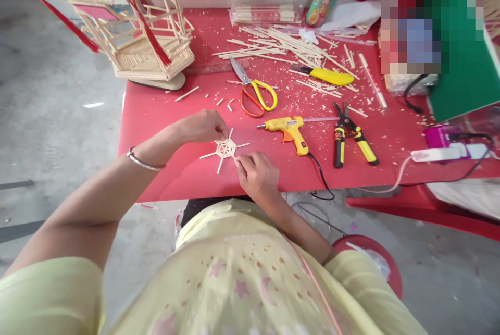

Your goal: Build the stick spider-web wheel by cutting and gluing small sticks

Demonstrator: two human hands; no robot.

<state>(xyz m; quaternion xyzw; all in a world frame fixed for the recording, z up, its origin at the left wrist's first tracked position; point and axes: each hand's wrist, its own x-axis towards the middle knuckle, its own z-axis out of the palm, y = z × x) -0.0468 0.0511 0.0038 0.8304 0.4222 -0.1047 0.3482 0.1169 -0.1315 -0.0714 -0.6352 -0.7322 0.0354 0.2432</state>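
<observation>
A small six-armed frame of thin wooden sticks, shaped like a spider web with hexagon rings around its centre, lies on the red tabletop. My left hand is closed in a pinch at its upper-left edge, and the fingers cover the arm there. At the lower right, my right hand pinches the end of another arm between thumb and fingers. Right of the frame lies a yellow hot glue gun, its nozzle pointing left. Above it are scissors with one yellow and one red handle loop.
A stick-built pavilion model with red tassels stands at the back left. Loose sticks and a yellow utility knife lie at the back. Pliers rest on the right, near a white power strip. Cables hang over the front edge.
</observation>
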